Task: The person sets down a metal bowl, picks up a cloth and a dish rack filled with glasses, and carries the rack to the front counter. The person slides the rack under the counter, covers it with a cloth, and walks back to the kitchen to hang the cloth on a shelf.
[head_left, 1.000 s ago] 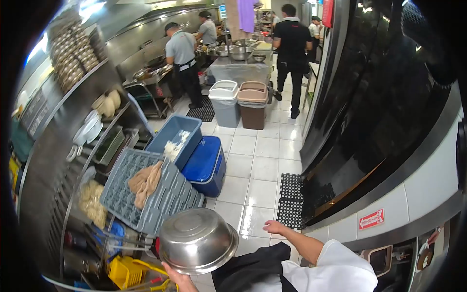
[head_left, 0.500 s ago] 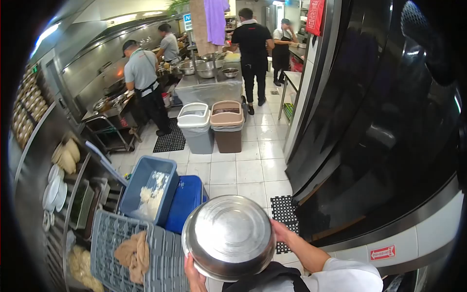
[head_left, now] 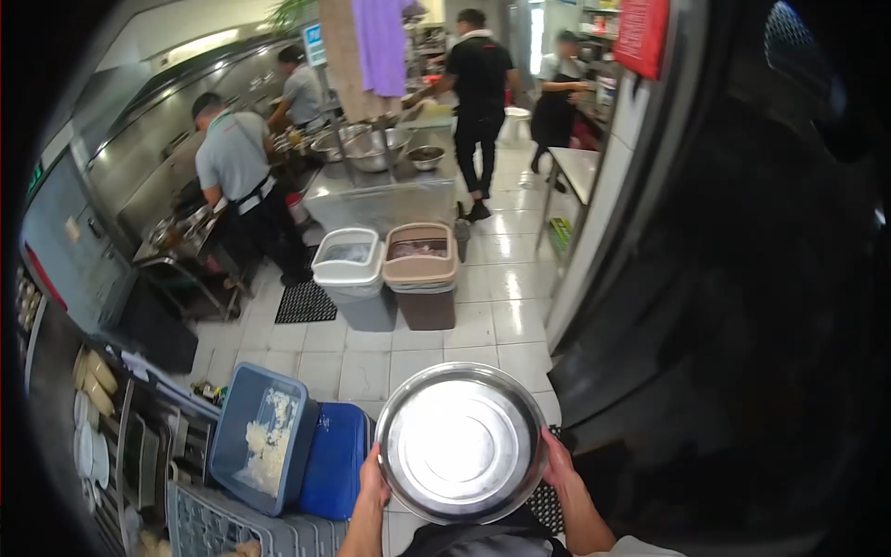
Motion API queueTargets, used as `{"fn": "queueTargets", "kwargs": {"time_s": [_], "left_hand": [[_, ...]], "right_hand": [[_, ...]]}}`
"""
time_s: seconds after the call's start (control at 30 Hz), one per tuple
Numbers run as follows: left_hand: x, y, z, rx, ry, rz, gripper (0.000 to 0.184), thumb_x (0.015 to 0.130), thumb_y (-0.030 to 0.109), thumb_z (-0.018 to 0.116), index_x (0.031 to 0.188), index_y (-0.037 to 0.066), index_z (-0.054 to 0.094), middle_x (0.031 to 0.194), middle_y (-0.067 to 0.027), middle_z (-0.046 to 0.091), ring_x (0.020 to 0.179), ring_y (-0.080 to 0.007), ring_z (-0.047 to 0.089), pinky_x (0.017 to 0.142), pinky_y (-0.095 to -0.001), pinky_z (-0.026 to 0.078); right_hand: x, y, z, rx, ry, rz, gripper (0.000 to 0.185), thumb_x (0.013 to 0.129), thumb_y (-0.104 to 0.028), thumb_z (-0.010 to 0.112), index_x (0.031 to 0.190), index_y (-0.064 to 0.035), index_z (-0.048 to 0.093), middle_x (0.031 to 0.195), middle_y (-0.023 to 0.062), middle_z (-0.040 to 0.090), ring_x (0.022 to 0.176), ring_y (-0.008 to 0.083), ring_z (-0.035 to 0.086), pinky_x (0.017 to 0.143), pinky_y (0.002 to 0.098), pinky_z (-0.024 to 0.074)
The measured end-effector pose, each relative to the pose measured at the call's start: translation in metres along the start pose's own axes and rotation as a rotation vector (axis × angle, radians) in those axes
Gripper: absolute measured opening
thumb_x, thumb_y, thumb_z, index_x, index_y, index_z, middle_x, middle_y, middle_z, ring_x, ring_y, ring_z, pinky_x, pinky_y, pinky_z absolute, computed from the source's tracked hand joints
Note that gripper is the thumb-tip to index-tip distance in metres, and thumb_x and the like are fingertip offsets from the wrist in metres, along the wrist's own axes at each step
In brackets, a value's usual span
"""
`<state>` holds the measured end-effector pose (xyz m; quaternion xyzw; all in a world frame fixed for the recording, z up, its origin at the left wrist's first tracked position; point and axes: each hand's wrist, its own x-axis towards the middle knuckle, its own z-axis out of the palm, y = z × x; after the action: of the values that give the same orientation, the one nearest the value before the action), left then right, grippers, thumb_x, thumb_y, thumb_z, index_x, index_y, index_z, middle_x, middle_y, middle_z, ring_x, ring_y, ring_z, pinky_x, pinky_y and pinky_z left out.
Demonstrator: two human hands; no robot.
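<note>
Stainless-steel bowl (head_left: 462,444) is held centrally above the tiled floor (head_left: 515,320), left hand (head_left: 372,481) and right hand (head_left: 561,464) gripping opposite sides, finger spread largely hidden. It should handle light and rigid, slippery if wet, best held by the rim; finish appears bright, with concentric rings

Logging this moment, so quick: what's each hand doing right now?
Left hand: holding the metal bowl by its left edge.
Right hand: holding the same bowl by its right edge.
</note>
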<state>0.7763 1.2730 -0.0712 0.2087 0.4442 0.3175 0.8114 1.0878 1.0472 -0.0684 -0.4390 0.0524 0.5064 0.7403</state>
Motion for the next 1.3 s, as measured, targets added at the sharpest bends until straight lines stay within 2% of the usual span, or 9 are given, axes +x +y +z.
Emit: {"fn": "queueTargets", "kwargs": {"time_s": [0.13, 0.37, 0.47, 0.57, 0.7, 0.83, 0.9, 1.03, 1.3], "left_hand": [[0.02, 0.037, 0.027, -0.041, 0.116, 0.062, 0.045, 0.095, 0.041, 0.047, 0.117, 0.002, 0.058, 0.11, -0.0129, 0.065, 0.098, -0.025, 0.064, 0.085, -0.0421, 0.052], [0.082, 0.059, -0.04, 0.436, 0.489, -0.112, 0.02, 0.09, 0.024, 0.056, 0.101, 0.009, 0.063, 0.084, -0.0047, 0.064, 0.065, -0.0138, 0.062, 0.052, -0.0263, 0.048], [0.109, 0.1, -0.042, 0.344, 0.556, -0.024, 0.021, 0.091, 0.02, 0.054, 0.106, 0.007, 0.061, 0.092, -0.0082, 0.065, 0.084, -0.0189, 0.065, 0.069, -0.035, 0.051], [0.151, 0.148, -0.045, 0.225, 0.524, 0.095, 0.02, 0.093, 0.016, 0.054, 0.106, 0.003, 0.061, 0.09, -0.0109, 0.067, 0.058, -0.0141, 0.061, 0.046, -0.023, 0.046], [0.214, 0.218, -0.034, 0.149, 0.252, 0.053, 0.031, 0.095, 0.026, 0.053, 0.111, 0.0, 0.056, 0.093, -0.0181, 0.069, 0.047, -0.0131, 0.056, 0.039, -0.0224, 0.041], [0.291, 0.27, -0.002, 0.017, 0.107, -0.213, 0.039, 0.092, 0.039, 0.058, 0.104, 0.002, 0.055, 0.092, -0.017, 0.066, 0.066, -0.021, 0.06, 0.053, -0.029, 0.052], [0.334, 0.268, -0.008, -0.068, -0.031, -0.398, 0.039, 0.089, 0.036, 0.063, 0.103, 0.001, 0.052, 0.091, -0.0126, 0.057, 0.083, -0.0305, 0.06, 0.072, -0.0443, 0.058], [0.373, 0.251, -0.031, -0.064, 0.204, -0.36, 0.037, 0.085, 0.02, 0.064, 0.108, -0.005, 0.049, 0.109, -0.0159, 0.046, 0.095, -0.0443, 0.057, 0.087, -0.0588, 0.052], [0.398, 0.26, -0.068, -0.153, 0.244, -0.306, 0.033, 0.075, 0.002, 0.057, 0.106, -0.006, 0.053, 0.1, -0.0231, 0.059, 0.087, -0.0411, 0.063, 0.07, -0.0575, 0.058]], "right_hand": [[0.068, -0.068, 0.084, 0.069, -0.269, 0.295, 0.026, 0.095, -0.027, 0.057, 0.11, -0.0065, 0.061, 0.094, 0.0011, 0.066, 0.081, 0.0154, 0.065, 0.074, 0.0316, 0.0546], [0.196, -0.118, 0.309, -0.613, -0.739, 0.127, 0.024, 0.094, -0.021, 0.058, 0.102, 0.0012, 0.063, 0.088, 0.003, 0.066, 0.081, 0.0124, 0.064, 0.07, 0.0292, 0.0517], [0.24, -0.086, 0.383, -1.063, -0.946, -0.148, 0.022, 0.091, -0.022, 0.061, 0.099, -0.0014, 0.063, 0.083, 0.0067, 0.067, 0.078, 0.0198, 0.065, 0.067, 0.0343, 0.0511], [0.282, -0.044, 0.427, -1.826, -1.028, -0.53, 0.027, 0.089, -0.034, 0.059, 0.092, -0.0071, 0.061, 0.082, 0.0208, 0.063, 0.083, 0.0412, 0.061, 0.07, 0.0485, 0.0486], [0.342, -0.033, 0.465, -2.085, -1.204, -0.537, 0.024, 0.087, -0.032, 0.06, 0.091, -0.0087, 0.06, 0.079, 0.0184, 0.064, 0.08, 0.0399, 0.063, 0.066, 0.0501, 0.0493], [0.393, -0.033, 0.491, -2.256, -1.379, -0.616, 0.02, 0.085, -0.031, 0.062, 0.091, -0.0114, 0.062, 0.072, 0.0149, 0.064, 0.073, 0.0372, 0.064, 0.064, 0.0484, 0.0506], [0.409, -0.017, 0.489, -2.273, -1.502, -0.602, 0.021, 0.086, -0.032, 0.06, 0.091, -0.0118, 0.062, 0.073, 0.0136, 0.065, 0.073, 0.0356, 0.064, 0.063, 0.0479, 0.0504], [0.452, 0.014, 0.501, -2.2, -1.7, -0.615, 0.02, 0.087, -0.032, 0.059, 0.092, -0.0123, 0.059, 0.071, 0.013, 0.064, 0.071, 0.0352, 0.064, 0.066, 0.0478, 0.0493], [0.469, 0.052, 0.516, -2.105, -1.787, -0.47, 0.021, 0.087, -0.031, 0.06, 0.095, -0.011, 0.061, 0.078, 0.0143, 0.064, 0.078, 0.0364, 0.062, 0.068, 0.0473, 0.0491]]}}
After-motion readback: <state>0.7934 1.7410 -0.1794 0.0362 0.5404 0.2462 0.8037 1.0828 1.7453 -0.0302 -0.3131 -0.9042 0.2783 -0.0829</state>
